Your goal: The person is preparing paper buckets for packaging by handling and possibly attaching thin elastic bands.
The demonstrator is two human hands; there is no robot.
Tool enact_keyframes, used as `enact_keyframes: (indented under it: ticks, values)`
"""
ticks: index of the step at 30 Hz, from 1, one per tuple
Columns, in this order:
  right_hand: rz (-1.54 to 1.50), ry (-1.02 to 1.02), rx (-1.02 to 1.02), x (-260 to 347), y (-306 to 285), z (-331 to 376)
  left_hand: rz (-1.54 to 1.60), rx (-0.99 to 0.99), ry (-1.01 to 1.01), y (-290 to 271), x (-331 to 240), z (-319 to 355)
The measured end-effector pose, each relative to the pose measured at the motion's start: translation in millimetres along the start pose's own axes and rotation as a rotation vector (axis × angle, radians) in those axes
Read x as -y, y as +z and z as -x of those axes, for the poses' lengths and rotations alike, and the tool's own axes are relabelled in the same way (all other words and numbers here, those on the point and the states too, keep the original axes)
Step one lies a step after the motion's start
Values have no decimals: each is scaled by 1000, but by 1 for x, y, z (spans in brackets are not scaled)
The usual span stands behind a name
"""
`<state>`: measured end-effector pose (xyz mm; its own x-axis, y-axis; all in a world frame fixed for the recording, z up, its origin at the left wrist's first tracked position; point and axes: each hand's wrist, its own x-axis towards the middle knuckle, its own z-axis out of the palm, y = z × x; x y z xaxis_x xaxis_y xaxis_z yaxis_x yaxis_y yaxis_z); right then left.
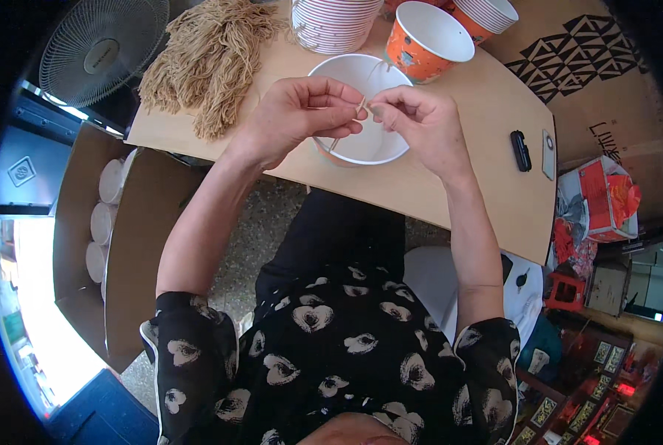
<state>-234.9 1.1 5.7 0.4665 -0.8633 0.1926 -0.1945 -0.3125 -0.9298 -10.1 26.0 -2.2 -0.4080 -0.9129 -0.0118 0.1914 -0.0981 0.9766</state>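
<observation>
A: Starting wide: you've got the brown board (pixel 450 178) laid across in front of you, and the cardboard box (pixel 124 245) at your left with white rolls (pixel 109 182) stacked inside it.

B: And the fan (pixel 101 46) sits off the board's far left corner. Next to it, that big heap of tan cords (pixel 213 59) is spread on the board, well left of your hands.

A: Stack of striped paper cups (pixel 335 22) at the far edge, an orange cup (pixel 428 41) lying tilted just right of it, mouth toward you. Another stack (pixel 487 15) beyond that.

B: Now the cup you're working over: the white-lined paper cup (pixel 357 144) stands on the board directly under both your hands, its rim partly covered by your fingers.

A: Your left hand (pixel 294 119) comes in from the left, fingers curled, thumb and forefinger pinched on a tan cord (pixel 361 107).

B: Your right hand (pixel 424 122) meets it from the right, pinching the same cord. The fingertips of both hands nearly touch above the middle of the cup.

A: One end of the cord trails down into the cup below your left hand. I can't tell whether it's threaded through the wall.

B: Smallest bits: a black lighter-shaped thing (pixel 521 150) and a pale flat one (pixel 549 154) lie side by side on the board, right of your right hand, apart from it.
</observation>
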Motion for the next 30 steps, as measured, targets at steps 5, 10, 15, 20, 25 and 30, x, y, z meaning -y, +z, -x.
enact_keyframes:
  ticks: [5, 10, 15, 20, 25, 30]
  values:
    - [2, -27, -64, 3, 4, -7, 77, 44, -85, -3, 1, 0]
    - [-41, -41, -98, 5, 7, -10, 70, 169, -187, -5, -4, -4]
    - [-29, -63, -145, 1, 10, -7, 124, 136, -170, -4, -5, 0]
    - [47, 9, -173, -5, 8, 0, 176, 72, -76, -1, 0, 2]
    - [52, -27, -150, -10, 14, -1, -52, 24, 23, -1, 2, 1]
    - [140, -4, -136, -3, 14, -1, -109, 34, 62, -1, 4, 2]
